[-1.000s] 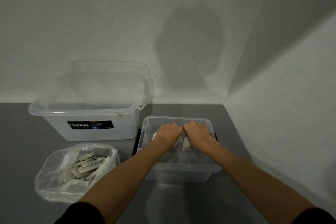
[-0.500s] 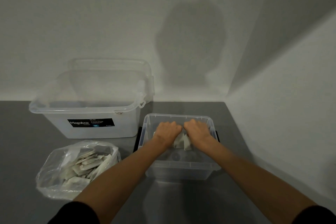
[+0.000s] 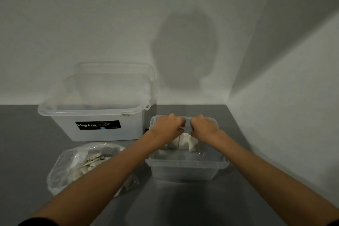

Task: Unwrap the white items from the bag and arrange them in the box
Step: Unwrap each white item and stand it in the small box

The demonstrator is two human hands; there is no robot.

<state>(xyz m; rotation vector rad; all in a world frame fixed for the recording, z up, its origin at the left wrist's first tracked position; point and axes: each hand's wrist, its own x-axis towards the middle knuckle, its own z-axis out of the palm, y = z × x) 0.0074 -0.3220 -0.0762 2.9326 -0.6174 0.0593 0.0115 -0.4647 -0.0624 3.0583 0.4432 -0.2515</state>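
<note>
A small clear plastic box (image 3: 187, 163) stands on the grey table, right of centre. Both my hands reach into its far half. My left hand (image 3: 167, 127) and my right hand (image 3: 203, 127) have their fingers curled down, side by side, over a row of white items (image 3: 183, 141) standing on edge inside the box. What exactly each hand pinches is hidden under the knuckles. A clear plastic bag (image 3: 73, 169) with several more white flat items lies at the lower left, partly behind my left forearm.
A larger translucent tub (image 3: 95, 115) with a black Megabox label stands at the back left, its lid leaning against the wall behind it. White walls close off the table at the back and on the right.
Both hands have shifted slightly toward the far side of the small box and a little apart; the white items show more clearly below them.
</note>
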